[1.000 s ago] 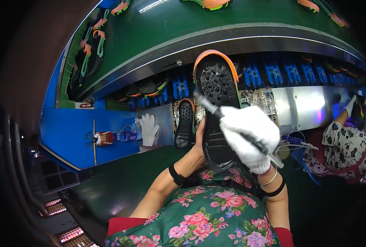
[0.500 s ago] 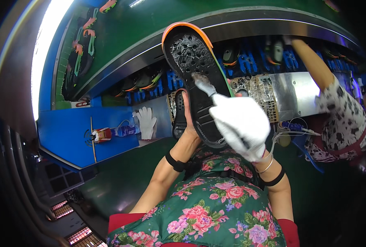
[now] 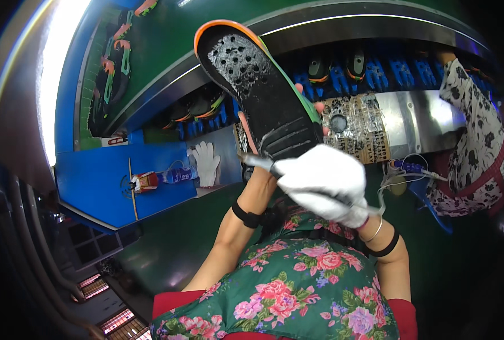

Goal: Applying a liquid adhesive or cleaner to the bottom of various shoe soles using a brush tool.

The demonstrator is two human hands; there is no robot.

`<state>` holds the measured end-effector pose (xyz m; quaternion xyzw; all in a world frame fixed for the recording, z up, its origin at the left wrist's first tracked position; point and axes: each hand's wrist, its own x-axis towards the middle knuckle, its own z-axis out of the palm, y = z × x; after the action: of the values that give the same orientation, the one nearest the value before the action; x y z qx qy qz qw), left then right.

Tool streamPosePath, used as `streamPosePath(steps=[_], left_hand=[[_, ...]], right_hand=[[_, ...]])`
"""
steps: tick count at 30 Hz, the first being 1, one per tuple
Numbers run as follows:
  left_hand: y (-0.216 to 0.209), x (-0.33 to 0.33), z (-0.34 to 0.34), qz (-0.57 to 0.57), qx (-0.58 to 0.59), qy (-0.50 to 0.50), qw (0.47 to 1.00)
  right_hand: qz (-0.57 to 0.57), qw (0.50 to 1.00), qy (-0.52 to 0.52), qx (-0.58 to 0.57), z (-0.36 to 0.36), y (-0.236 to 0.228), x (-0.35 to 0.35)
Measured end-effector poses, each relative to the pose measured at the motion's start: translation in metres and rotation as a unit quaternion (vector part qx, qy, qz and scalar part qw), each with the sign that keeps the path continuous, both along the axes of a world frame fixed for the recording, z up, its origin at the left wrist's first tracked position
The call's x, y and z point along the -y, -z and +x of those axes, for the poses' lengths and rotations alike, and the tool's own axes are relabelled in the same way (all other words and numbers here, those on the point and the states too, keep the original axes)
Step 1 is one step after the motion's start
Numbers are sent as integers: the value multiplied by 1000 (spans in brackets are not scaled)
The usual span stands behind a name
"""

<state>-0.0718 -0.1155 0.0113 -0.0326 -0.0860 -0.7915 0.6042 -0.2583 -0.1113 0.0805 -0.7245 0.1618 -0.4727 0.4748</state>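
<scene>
My bare left hand [image 3: 247, 136] grips a long black shoe sole [image 3: 257, 102] from beneath, thumb on the near edge and fingertips showing past the far edge. An orange rim runs round the toe and green along one side. Wet-looking whitish streaks cover the holed forefoot, while ridges mark the heel end. In a white glove, my right hand [image 3: 323, 178] is closed around a brush [image 3: 259, 162]. Its tip points left, over my left wrist, at the heel end of the sole; whether it touches cannot be made out. The glove hides part of the heel.
A co-worker in a patterned sleeve [image 3: 479, 124] reaches in at the right. Shoes [image 3: 319, 69] stand on blue racks [image 3: 402, 72] under the green conveyor [image 3: 206, 34]. A spare white glove [image 3: 207, 163], a blue-labelled bottle [image 3: 178, 174] and a stick [image 3: 133, 190] lie at left.
The sole has shifted left and slightly up. My right hand has drawn the brush off the sole's middle, down and left toward the heel end. The co-worker's arm has moved right.
</scene>
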Motion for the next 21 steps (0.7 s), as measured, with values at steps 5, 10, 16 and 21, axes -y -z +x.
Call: streamPosePath(steps=[5, 10, 16, 21], left_hand=[[7, 2, -1, -7, -46, -13, 999], [2, 6, 6, -84, -13, 17, 996], [-4, -1, -1, 19, 21, -85, 996], [-6, -5, -2, 28, 48, -83, 995]], right_hand=[[-125, 988, 49, -71, -4, 3, 1], [35, 998, -41, 19, -9, 0, -1], [-131, 990, 20, -40, -10, 15, -2], [42, 999, -9, -18, -19, 24, 0]])
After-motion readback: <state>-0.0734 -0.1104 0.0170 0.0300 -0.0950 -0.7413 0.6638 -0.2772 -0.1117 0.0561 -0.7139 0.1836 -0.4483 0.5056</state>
